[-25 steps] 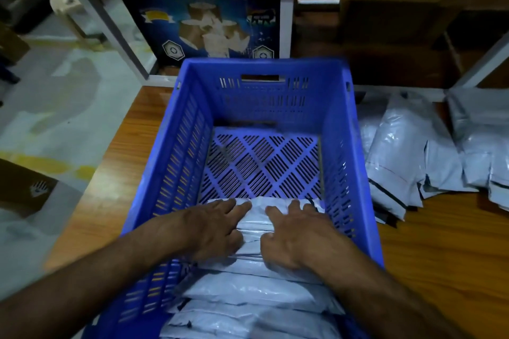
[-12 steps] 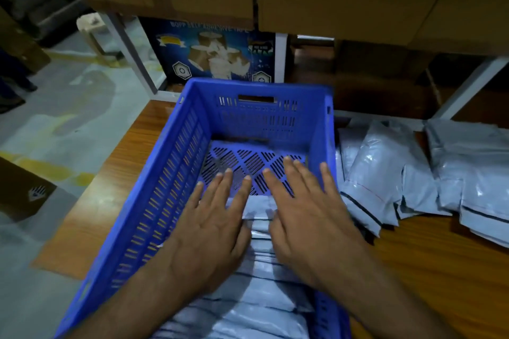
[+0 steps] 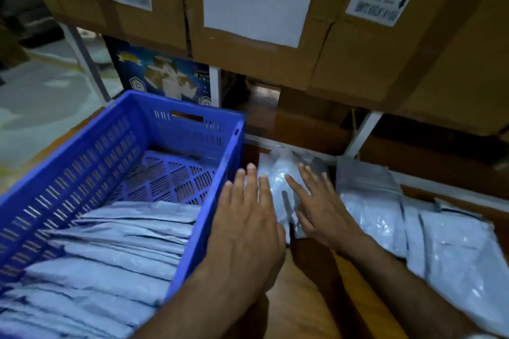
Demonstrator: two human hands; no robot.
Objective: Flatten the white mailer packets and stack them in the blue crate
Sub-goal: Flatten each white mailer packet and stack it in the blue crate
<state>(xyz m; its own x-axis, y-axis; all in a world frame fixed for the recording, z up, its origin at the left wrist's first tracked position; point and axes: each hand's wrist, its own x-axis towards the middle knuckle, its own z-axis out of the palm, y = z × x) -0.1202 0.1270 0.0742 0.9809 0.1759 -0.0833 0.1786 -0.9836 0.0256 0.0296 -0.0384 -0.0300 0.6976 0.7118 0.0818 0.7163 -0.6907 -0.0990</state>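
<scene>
The blue crate point(image 3: 82, 151) stands at the left on the wooden table, with several flattened white mailer packets point(image 3: 115, 245) stacked in its near half. To its right lies a loose pile of white mailer packets point(image 3: 369, 201) on the table. My left hand point(image 3: 245, 231) hovers over the crate's right wall with fingers spread and nothing in it. My right hand point(image 3: 319, 209) reaches over the nearest loose packet point(image 3: 278, 176), fingers apart, just above or touching it; I cannot tell which.
Large cardboard boxes point(image 3: 261, 22) with paper labels sit on a shelf right behind the table. A white metal rack leg point(image 3: 363, 129) stands behind the loose pile. A printed blue box point(image 3: 162, 74) stands behind the crate. Grey floor lies at the far left.
Both hands have lifted out of the crate, off the stacked packets, and moved right, toward the loose pile. The view has swung to the right with them.
</scene>
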